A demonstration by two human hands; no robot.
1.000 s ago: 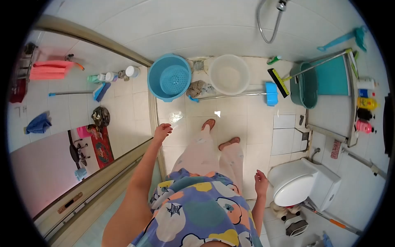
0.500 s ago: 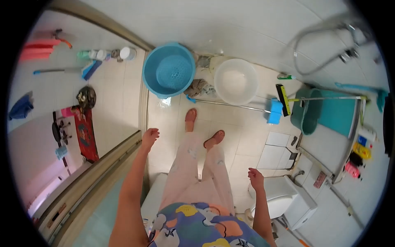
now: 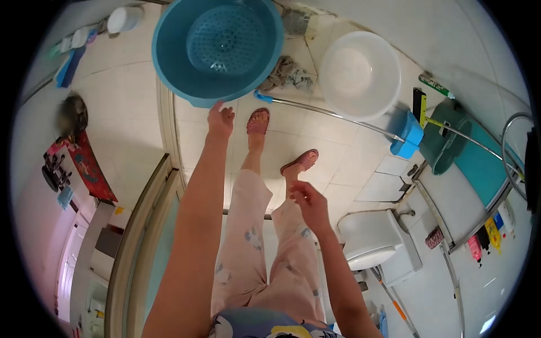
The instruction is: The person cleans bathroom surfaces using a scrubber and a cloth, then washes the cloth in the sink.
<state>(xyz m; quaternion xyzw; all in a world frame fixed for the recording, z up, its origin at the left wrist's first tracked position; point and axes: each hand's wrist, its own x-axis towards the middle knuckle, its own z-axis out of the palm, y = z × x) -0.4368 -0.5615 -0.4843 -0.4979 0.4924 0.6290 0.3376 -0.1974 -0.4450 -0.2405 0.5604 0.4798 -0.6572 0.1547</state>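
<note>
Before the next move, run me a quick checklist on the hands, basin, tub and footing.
1. Left hand in contact with blue basin: cannot tell; fingertips are at its near rim.
2. Right hand free: ok; loosely curled, nothing visible in it.
3. White tub apart from blue basin: ok; a gap separates them.
4. Floor ahead clear: not ok; the blue-headed tool lies across it.
5. Sandals on both feet: ok.
6. Rag clear of blue basin: cannot tell.

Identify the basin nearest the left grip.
The blue basin: the left grip is at its near rim. The white basin stands well apart, to the right.
</note>
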